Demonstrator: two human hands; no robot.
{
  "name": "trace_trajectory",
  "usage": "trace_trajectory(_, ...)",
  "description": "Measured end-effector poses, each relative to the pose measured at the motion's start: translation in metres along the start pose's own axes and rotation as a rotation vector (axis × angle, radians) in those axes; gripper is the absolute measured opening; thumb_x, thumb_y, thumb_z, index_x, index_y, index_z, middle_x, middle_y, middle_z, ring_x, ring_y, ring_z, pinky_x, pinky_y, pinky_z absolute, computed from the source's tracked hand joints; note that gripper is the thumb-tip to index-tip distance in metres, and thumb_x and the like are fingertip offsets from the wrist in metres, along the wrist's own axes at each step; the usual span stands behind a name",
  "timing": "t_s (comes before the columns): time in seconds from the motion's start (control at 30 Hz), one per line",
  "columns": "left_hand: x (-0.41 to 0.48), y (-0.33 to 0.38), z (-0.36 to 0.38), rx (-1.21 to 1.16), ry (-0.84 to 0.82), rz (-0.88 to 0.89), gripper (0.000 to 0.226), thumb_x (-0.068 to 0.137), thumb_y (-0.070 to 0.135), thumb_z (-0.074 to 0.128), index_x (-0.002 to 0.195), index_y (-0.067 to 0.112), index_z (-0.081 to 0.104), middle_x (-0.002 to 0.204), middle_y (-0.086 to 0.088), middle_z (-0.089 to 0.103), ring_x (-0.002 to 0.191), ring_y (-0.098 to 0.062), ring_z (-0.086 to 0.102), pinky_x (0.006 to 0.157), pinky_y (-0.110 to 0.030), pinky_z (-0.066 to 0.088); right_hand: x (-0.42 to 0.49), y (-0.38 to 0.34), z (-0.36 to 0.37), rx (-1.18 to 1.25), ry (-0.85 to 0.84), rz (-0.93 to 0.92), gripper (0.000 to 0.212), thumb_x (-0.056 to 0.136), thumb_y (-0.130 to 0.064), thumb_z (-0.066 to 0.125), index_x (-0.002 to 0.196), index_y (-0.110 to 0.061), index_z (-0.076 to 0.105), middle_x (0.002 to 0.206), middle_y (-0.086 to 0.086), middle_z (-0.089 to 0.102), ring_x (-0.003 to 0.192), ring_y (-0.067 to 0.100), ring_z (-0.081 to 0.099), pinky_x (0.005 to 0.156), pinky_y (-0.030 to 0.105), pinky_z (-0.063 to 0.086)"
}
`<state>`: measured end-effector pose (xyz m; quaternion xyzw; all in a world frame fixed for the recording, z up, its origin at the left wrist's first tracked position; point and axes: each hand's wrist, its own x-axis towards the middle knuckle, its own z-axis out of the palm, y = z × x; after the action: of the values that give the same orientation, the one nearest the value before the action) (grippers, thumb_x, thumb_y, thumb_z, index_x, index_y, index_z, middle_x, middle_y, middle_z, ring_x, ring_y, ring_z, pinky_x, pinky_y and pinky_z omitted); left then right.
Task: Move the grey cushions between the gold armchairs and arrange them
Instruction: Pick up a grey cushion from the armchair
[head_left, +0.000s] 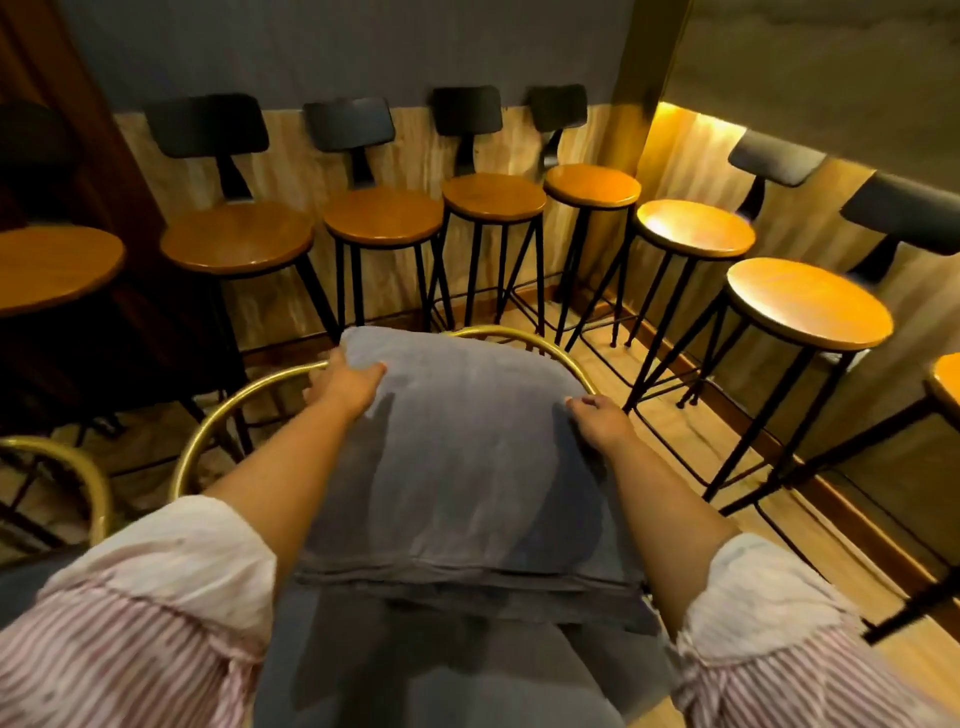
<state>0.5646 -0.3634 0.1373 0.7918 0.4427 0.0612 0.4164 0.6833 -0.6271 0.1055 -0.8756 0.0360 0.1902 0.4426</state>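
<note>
Seating a grey cushion against the back of a gold armchair.

The grey cushion (467, 457) leans on the curved gold armchair (218, 415) rail, its top edge at 12 o'clock and its seamed edge at 6 o'clock on the grey seat (441, 675). The left hand (343, 384) is clamped on the top corner at 10 o'clock; the right hand (597, 421) grips the side edge at 2 o'clock. Recommended: press both corners evenly, centre the cushion between the rail ends, and keep it upright before release. A second gold frame (67, 467) lies at 9 o'clock. Wooden bar stools (384, 218) stand at 12 o'clock. No brand, label or writing is legible.
</note>
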Motion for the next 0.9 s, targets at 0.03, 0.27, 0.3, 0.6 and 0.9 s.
trace_trajectory(0.03,0.012,-0.006,0.01,0.022,0.015,-0.03,0.076,0.086,0.058,0.049,0.15,0.028,0.02,0.154,-0.019,0.027,0.137,-0.047,0.029,0.113,-0.056,0.026,0.015,-0.001,0.005,-0.001,-0.005,0.018,0.054,0.093,-0.038,0.051,0.135,-0.005,0.048,0.14,0.018,0.05,0.127,0.037,0.048,0.106,0.039,0.039)
trace_trajectory(0.27,0.017,-0.065,0.044,0.031,0.116,-0.14,0.083,0.083,0.074,0.031,0.149,0.025,0.025,0.153,-0.016,0.033,0.138,-0.043,0.032,0.112,-0.057,0.022,0.08,0.021,0.016,0.128,-0.05,0.139,0.104,0.065,-0.081,0.055,0.143,-0.013,0.041,0.147,0.013,0.045,0.131,0.035,0.045,0.11,0.047,0.036)
trace_trajectory(0.3,0.018,-0.073,0.043,0.02,0.126,-0.142,0.084,0.081,0.076,0.032,0.149,0.026,0.026,0.152,-0.015,0.034,0.137,-0.043,0.033,0.112,-0.057,0.024,0.083,0.026,0.017,0.174,-0.066,0.173,0.12,0.05,-0.089,0.057,0.144,-0.017,0.039,0.149,0.01,0.044,0.132,0.035,0.045,0.11,0.049,0.035)
trace_trajectory(0.6,0.055,-0.094,0.013,-0.427,-0.174,-0.319,0.126,0.038,0.098,0.05,0.146,0.038,0.026,0.151,-0.01,0.04,0.131,-0.042,0.046,0.103,-0.063,0.038,0.063,0.037,0.028,0.274,-0.019,0.153,0.105,0.061,-0.076,0.062,0.145,-0.018,0.037,0.147,0.012,0.045,0.132,0.036,0.045,0.109,0.049,0.037)
trace_trajectory(0.9,0.002,-0.063,-0.015,-0.53,-0.139,-0.116,0.112,0.05,0.085,0.062,0.144,0.028,0.038,0.143,-0.006,0.051,0.124,-0.033,0.054,0.101,-0.05,0.044,-0.002,0.037,-0.006,0.443,0.124,-0.028,0.074,0.071,-0.059,0.07,0.13,-0.016,0.056,0.128,0.007,0.062,0.113,0.026,0.058,0.092,0.035,0.046)
